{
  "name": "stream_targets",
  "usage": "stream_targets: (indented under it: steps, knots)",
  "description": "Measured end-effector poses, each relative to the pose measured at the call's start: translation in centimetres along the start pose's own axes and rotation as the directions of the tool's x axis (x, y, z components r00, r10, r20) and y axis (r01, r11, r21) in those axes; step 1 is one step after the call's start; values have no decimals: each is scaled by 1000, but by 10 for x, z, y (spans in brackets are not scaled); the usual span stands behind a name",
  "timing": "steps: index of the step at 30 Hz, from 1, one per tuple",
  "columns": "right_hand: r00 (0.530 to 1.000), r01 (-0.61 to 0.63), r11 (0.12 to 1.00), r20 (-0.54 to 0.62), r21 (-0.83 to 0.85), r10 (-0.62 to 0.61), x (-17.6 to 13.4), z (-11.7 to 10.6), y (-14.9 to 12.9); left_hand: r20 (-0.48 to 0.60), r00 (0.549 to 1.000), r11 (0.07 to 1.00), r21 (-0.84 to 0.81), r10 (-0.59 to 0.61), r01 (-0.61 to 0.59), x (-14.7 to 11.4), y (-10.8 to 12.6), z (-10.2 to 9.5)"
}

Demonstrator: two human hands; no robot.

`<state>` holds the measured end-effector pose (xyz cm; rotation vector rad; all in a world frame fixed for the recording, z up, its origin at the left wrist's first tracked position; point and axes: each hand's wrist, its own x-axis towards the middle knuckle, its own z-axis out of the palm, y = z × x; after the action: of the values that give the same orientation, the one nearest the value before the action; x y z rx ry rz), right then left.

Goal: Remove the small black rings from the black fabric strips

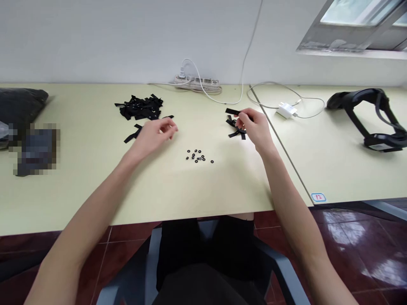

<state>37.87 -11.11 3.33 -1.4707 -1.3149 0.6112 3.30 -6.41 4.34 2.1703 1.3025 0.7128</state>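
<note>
My right hand is closed in a pinch on a short black fabric strip, held just above a small pile of similar black strips. My left hand hovers over the table with loosely curled fingers and a gap between thumb and forefinger; nothing shows between them. Loose black strips lie beside and behind this hand, partly hidden by it. A larger heap of black strips sits behind it. Between my hands several small round black pieces, like snap fasteners, are scattered on the table.
The pale table has a seam right of my right hand. At the wall lie a power strip and white cables; a white charger and a black headset are on the right. A black bag stands left, near a blurred object.
</note>
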Motion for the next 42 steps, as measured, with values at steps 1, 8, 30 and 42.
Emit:
stream_targets:
  steps: [1, 8, 30, 42]
  knots:
    - [997, -4, 999, -78, -54, 0, 5, -5, 7, -80, 996, 998, 54, -28, 32, 3, -8, -6]
    - [981, -122, 928, -182, -351, 60, 20, -17, 45, -253, 955, 901, 362, -152, 239, 9, -62, -37]
    - [967, 252, 918, 46, -307, -250, -13, 31, 18, -240, 962, 986, 67, -134, 154, 14, -81, -39]
    - [862, 367, 925, 336, 101, -379, -50, 57, -21, -305, 950, 857, -469, 67, -211, 9, 2, 1]
